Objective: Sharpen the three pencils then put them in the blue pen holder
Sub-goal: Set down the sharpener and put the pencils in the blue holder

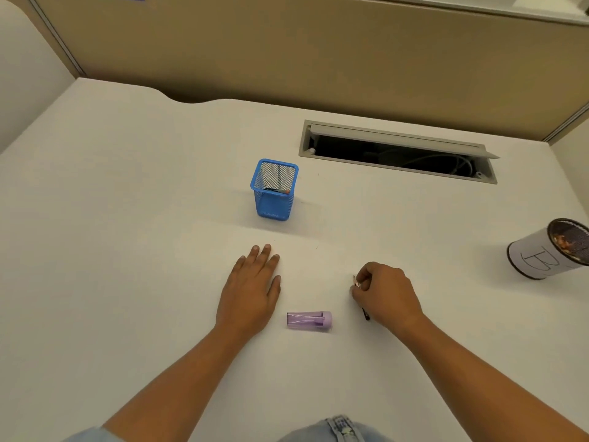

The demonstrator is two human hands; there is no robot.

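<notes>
A blue mesh pen holder (274, 204) stands upright mid-desk, and a pencil (279, 191) with an orange end lies inside it. Nearer me, a purple translucent sharpener (309, 320) lies on its side between my hands. My left hand (251, 290) rests flat on the desk with fingers spread, holding nothing, just left of the sharpener. My right hand (387, 293) is curled on a dark pencil (366, 315); the pencil's metal end pokes out above the fingers and its dark tip shows below the palm. Most of that pencil is hidden by the hand.
A white cylindrical cup (538, 260) marked with a letter lies tilted at the right edge. An open cable slot (398, 151) is cut into the desk behind the holder. A beige partition (318, 52) closes the back of the white desk (127, 218).
</notes>
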